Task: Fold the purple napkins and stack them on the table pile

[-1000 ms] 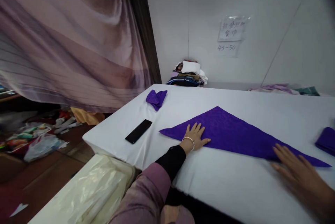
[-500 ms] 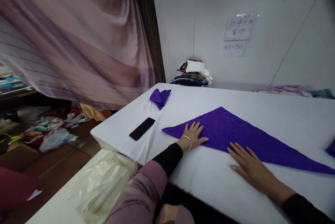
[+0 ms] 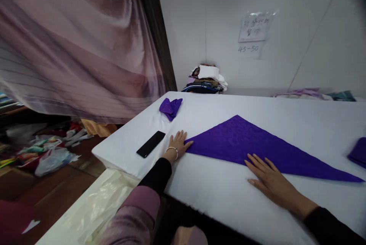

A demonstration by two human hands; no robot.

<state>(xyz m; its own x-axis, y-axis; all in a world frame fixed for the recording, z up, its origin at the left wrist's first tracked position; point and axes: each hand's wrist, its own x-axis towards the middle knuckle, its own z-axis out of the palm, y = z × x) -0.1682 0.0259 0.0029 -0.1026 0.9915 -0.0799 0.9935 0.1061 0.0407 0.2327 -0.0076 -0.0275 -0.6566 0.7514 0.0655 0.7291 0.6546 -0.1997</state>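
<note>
A purple cloth napkin (image 3: 228,138) lies flat on the white-covered table (image 3: 211,184), folded into a wide triangle with its peak toward the wall. My left hand (image 3: 177,144) rests at the napkin's left tip, fingers spread, palm down, with a bracelet at the wrist. Near the middle of the long front edge, my right hand (image 3: 267,178) lies flat, its fingertips on the cloth. Neither hand grips anything.
A black phone (image 3: 151,144) lies left of my left hand. Behind it sits a folded purple cloth (image 3: 170,108); another purple cloth (image 3: 358,152) is at the right. Piled clothes (image 3: 207,79) stand against the wall. A plastic bag (image 3: 103,203) covers the lower left surface.
My left hand has slid left along the napkin to its left tip. My right hand stays about where it was on the front edge. The camera view has shifted slightly.
</note>
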